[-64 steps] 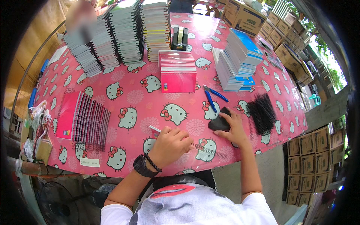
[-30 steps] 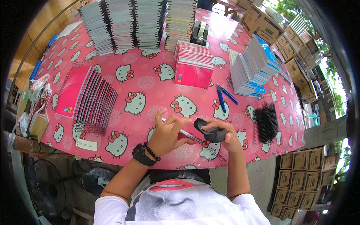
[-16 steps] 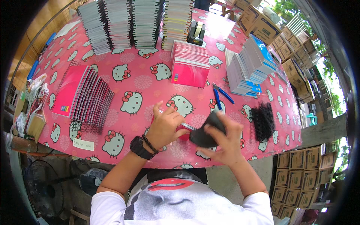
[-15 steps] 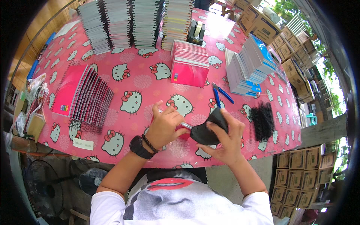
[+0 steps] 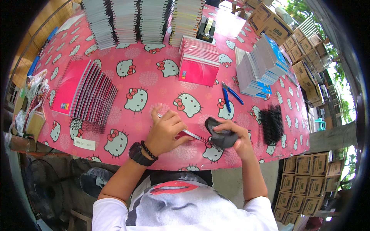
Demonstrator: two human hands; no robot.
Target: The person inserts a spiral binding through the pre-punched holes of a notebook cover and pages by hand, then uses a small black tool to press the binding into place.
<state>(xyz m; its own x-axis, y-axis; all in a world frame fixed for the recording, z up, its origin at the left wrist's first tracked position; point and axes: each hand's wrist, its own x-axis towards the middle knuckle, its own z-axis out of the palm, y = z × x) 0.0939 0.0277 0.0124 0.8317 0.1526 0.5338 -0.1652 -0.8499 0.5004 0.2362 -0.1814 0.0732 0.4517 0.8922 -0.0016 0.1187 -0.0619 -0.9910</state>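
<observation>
My left hand (image 5: 166, 130) is closed on a thin notebook (image 5: 188, 134), seen nearly edge-on with a bit of pink cover showing. A dark spiral wire coil (image 5: 202, 139) sticks out from the notebook's end toward the right. My right hand (image 5: 239, 139) pinches a limp black pad (image 5: 226, 139), of cloth or rubber, between thumb and fingers. The pad is folded beside the coil's outer end; whether it grips the wire is hidden. Beyond my right hand lie blue-handled pliers (image 5: 229, 99) with their handles apart.
Pink notebooks with coils (image 5: 92, 92) are piled at left; uncoiled pink ones (image 5: 198, 63) stand ahead. Blue-covered stacks (image 5: 254, 73) and a bundle of black coils (image 5: 271, 125) sit at right. Tall notebook stacks (image 5: 154, 23) and a tape dispenser (image 5: 206, 29) are at the back.
My right hand and the black pad have moved right, away from the notebook's end. A length of coil now shows between them. My left hand keeps its hold on the notebook.
</observation>
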